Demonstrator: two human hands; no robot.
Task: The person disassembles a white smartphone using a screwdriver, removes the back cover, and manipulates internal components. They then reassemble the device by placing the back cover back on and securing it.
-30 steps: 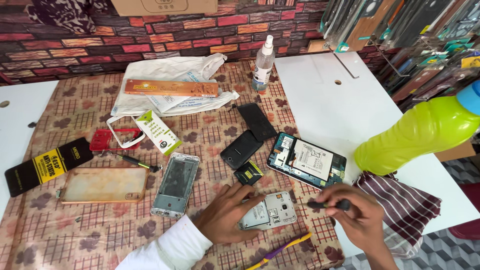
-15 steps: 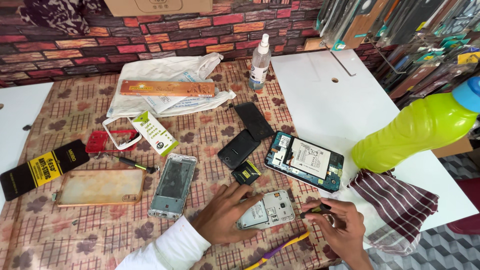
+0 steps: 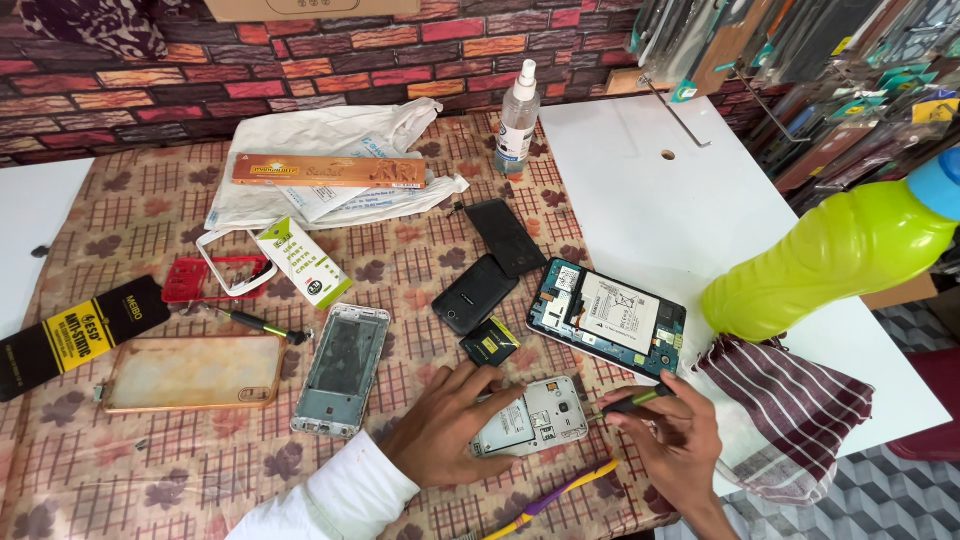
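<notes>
Left hand [image 3: 440, 425] lies flat near the front edge of the patterned tablecloth [image 3: 420, 260], fingers spread and pressing on the left part of an opened white phone [image 3: 535, 418], back cover off, insides up; nothing gripped. Right hand [image 3: 668, 435] pinches a small dark-handled screwdriver [image 3: 632, 402] between thumb and fingers, tip at the phone's right edge. Just behind the white phone: a small black battery [image 3: 490, 342]; a black phone [image 3: 473, 293]; an opened blue-framed phone [image 3: 607, 317] at the cloth's right edge. Left of the left hand: a silver phone frame [image 3: 342, 369] and a clear phone case [image 3: 190, 373]. A purple-and-yellow tool [image 3: 555, 495] lies at the front edge. A yellow-green bottle [image 3: 830, 260] lies on the white tabletop [image 3: 640, 190], right.
</notes>
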